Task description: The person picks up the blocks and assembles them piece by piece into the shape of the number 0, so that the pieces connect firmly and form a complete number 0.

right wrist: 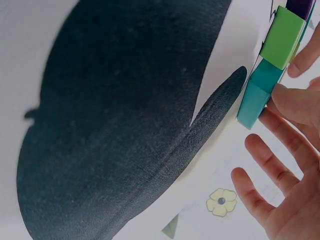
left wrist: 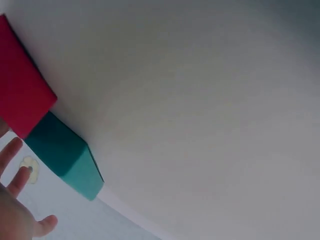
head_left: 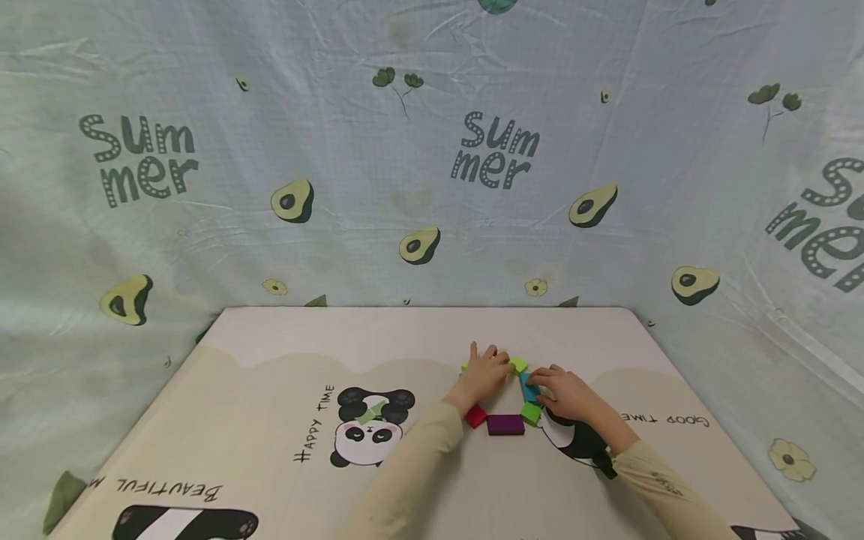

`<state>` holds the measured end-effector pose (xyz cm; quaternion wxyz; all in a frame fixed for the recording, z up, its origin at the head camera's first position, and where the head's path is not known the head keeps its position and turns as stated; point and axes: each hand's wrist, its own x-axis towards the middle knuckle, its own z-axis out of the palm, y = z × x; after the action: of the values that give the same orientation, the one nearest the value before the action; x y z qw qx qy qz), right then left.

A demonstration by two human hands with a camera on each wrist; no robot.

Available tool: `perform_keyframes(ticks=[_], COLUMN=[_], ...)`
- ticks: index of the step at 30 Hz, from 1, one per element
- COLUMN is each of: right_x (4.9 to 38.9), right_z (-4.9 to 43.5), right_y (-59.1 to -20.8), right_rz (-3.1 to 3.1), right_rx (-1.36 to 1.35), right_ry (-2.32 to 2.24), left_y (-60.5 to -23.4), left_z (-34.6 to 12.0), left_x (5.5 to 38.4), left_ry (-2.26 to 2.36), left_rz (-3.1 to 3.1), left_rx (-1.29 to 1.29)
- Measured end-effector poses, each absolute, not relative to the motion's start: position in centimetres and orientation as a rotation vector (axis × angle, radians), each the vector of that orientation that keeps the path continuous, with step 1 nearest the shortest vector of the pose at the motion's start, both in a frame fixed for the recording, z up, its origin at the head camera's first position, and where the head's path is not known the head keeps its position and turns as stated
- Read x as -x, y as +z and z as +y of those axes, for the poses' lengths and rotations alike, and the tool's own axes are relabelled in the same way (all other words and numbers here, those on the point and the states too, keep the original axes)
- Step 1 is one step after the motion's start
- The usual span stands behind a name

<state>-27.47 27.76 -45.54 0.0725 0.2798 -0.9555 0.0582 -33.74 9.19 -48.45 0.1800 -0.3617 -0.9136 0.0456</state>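
Several coloured blocks form a ring on the table. A purple block (head_left: 505, 425) lies at its near side, between a red block (head_left: 475, 417) and a green block (head_left: 531, 413). My right hand (head_left: 572, 393) pinches the blue block (right wrist: 254, 102) on the ring's right side, thumb and index at it, other fingers spread. My left hand (head_left: 483, 377) reaches over the ring's left and far part, covering some of it. In the left wrist view its fingers extend beside a teal block (left wrist: 75, 160) adjoining the red one; I cannot tell what its thumb and index hold.
A lime block (head_left: 518, 365) sits at the ring's far right corner. The table (head_left: 270, 375) has a printed cover with pandas and lettering. Behind it hangs a pale curtain (head_left: 351, 150) printed with avocados, and the table's far edge runs along it.
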Motion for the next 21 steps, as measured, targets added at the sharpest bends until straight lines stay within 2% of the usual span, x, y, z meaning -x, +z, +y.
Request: perform_keyframes(ticks=[6,7,8,21], right_x=[27.4,27.4,27.4,27.4], right_z=[27.7,27.7,27.7,27.7], right_y=[-45.4,-45.4,-45.4,-45.4], right_rz=[-2.871,-2.869,-2.868,-2.865], right_rx=[-0.841,-0.841,-0.841,-0.844], right_ry=[0.175,0.172,0.170,0.182], left_y=[-48.8,-46.9,-46.8,-46.8], left_z=[9.6,9.3,9.3,9.2], left_x=[33.4,32.0,31.9,31.8], left_ry=[0.221,0.234,0.237,0.230], left_rz=[-2.591,-2.619,-2.622,-2.601], left_rx=[1.008,1.004,1.004,0.999])
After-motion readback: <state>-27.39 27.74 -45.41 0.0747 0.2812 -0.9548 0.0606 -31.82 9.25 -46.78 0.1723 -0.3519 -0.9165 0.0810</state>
